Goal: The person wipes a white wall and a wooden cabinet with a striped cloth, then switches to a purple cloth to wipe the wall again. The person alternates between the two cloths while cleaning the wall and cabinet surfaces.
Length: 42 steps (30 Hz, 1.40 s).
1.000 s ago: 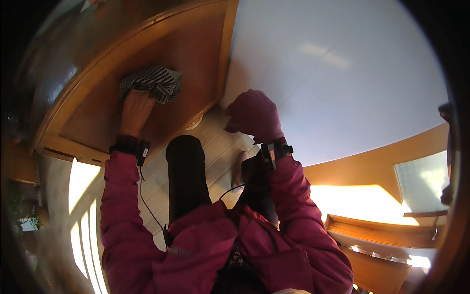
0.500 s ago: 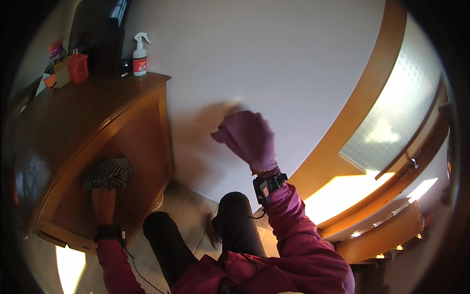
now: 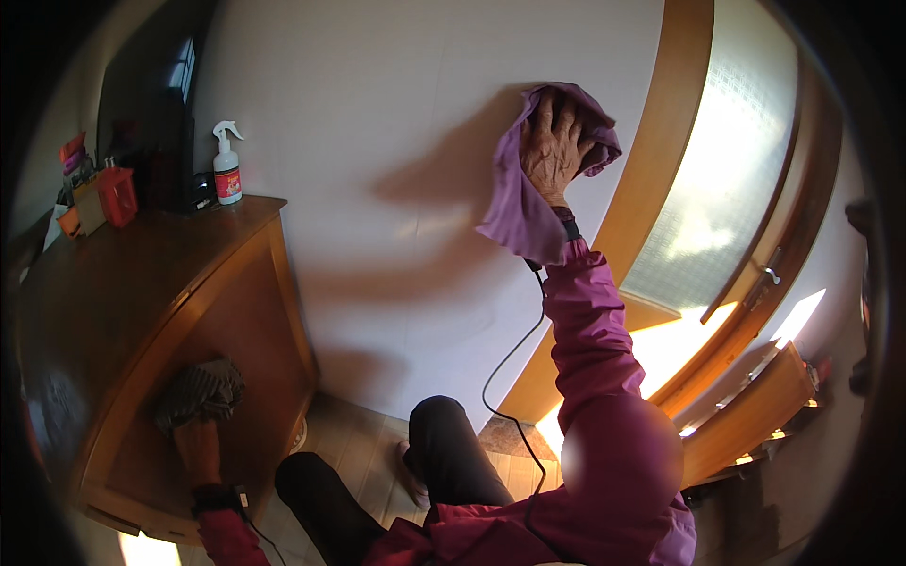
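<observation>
Up on the pale wall [image 3: 396, 104], my right hand [image 3: 555, 156] holds a purple cloth [image 3: 524, 203] against the surface. Its fingers are stretched out over the cloth, whose edges hang loose around the palm and wrist. Lower on the left, my left hand [image 3: 196, 443] reaches to the brown front panel of a wooden cabinet [image 3: 241, 321]. A dark striped cloth [image 3: 200, 391] is bunched in that hand and hides its fingers.
A white spray bottle [image 3: 227, 170] stands on the cabinet top beside a dark screen [image 3: 142, 104] and a red container [image 3: 118, 196]. At right is a wood-framed door with a frosted pane [image 3: 708, 179]. A black cable [image 3: 491, 377] hangs from my right wrist.
My right hand has moved up and to the right along the wall, and the purple cloth now spreads out under it. My left hand stays at the cabinet front; the view has shifted.
</observation>
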### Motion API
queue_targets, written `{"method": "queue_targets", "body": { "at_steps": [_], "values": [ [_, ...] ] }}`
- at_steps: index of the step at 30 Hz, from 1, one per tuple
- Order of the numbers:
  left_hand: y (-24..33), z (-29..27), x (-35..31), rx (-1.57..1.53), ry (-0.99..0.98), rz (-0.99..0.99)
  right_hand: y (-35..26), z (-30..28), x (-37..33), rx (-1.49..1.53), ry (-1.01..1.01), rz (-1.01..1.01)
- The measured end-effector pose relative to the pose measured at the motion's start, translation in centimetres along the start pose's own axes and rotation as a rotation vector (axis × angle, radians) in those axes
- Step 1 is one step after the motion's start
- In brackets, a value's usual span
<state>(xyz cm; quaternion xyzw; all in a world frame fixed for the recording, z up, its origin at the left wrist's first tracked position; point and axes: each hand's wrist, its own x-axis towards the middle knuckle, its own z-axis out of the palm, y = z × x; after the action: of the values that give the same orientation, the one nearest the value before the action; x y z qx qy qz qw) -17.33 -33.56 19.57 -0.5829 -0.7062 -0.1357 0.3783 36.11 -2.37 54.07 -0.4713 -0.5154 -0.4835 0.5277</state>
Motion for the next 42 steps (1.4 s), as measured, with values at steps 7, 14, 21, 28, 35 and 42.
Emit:
{"method": "queue_targets", "body": {
  "at_steps": [7,14,21,28,35,42],
  "values": [
    [-0.6,2.0,-2.0,0.148,-0.029,0.02,-0.7,0.6,-0.9,-0.042,-0.071,0.049],
    [-1.1,3.4,-3.3,0.228,-0.192,-0.004,-3.4,0.9,-0.5,-0.015,-0.054,-0.048],
    [-1.7,5.6,-3.6,0.068,-0.34,-0.153,-10.9,3.0,-1.8,0.192,-0.302,-0.218],
    [-1.0,4.3,-3.5,-0.11,-0.436,-0.265,-14.6,4.2,-3.2,0.273,-0.316,-0.362],
    [-1.2,5.1,-2.6,-0.137,-0.399,-0.257,-11.0,3.0,-2.3,0.219,-0.382,-0.339],
    [-1.3,6.1,-3.4,-0.002,-0.276,-0.12,-5.0,0.1,2.4,-0.087,-0.104,-0.217]
  ]
}}
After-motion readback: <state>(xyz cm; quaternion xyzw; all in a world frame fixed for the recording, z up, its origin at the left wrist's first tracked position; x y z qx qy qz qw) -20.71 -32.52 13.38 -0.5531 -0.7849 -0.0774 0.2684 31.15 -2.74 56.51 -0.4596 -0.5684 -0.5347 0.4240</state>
